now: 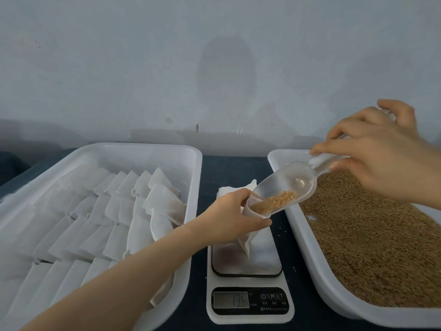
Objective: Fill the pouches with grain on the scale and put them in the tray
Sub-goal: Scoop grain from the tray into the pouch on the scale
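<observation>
Two white containers flank the scale point(249, 301) on the dark counter point(238, 168): the tray point(143, 148) left of the scale carries rows of white pouches point(95, 211), and the bin point(286, 156) right of the scale is full of brown grain point(370, 235). Over the scale's platform the left hand point(229, 218) has its grip curled round the mouth of an open pouch point(247, 240), whose lower end hangs down over the platform. Up and to the right of the scale, the right hand point(381, 158) has its grip closed on the handle of a clear scoop point(286, 187). The scoop tilts down, its lip at the pouch mouth with grain lying there. Behind the scale sits a small stack of empty pouches point(229, 190).
</observation>
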`<state>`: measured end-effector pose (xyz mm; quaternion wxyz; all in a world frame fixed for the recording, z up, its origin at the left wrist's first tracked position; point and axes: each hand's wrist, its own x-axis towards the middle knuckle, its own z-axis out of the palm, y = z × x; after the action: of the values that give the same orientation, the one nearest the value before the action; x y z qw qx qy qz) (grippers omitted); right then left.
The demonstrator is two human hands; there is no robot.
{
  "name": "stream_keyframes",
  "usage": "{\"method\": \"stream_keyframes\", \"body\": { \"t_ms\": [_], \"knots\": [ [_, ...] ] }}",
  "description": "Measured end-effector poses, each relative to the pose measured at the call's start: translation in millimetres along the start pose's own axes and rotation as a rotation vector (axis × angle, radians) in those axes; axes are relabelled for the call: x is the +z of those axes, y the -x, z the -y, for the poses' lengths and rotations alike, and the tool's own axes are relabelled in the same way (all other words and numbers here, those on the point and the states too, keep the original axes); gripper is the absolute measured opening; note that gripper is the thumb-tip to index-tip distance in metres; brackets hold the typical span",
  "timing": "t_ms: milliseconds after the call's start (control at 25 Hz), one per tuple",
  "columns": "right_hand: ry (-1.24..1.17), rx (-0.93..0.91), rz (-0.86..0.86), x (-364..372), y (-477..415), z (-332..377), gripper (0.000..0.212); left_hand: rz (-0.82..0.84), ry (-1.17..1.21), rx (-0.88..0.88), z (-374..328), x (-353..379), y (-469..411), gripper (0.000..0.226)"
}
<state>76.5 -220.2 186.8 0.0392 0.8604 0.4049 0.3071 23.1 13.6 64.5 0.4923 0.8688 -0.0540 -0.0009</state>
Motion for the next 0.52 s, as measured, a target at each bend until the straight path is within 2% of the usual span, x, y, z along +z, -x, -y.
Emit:
{"method": "stream_keyframes", "body": {
  "t_ms": [320,440,520],
  "knots": [
    [0.177,-0.207,-0.143,-16.2,-10.2,20.8,0.037,-0.015,0.006,-0.024,0.3,0.1,-0.3,0.040],
    [0.261,-0.243,-0.209,-14.6,-7.7,21.3,0.040,-0.012,0.015,-0.045,0.7,0.4,0.0,0.043],
    [0.269,-0.234,-0.240,-11.8,-6.1,12.5,0.033,-0.003,0.017,-0.051,0.1,0.4,0.2,0.041]
  ]
}}
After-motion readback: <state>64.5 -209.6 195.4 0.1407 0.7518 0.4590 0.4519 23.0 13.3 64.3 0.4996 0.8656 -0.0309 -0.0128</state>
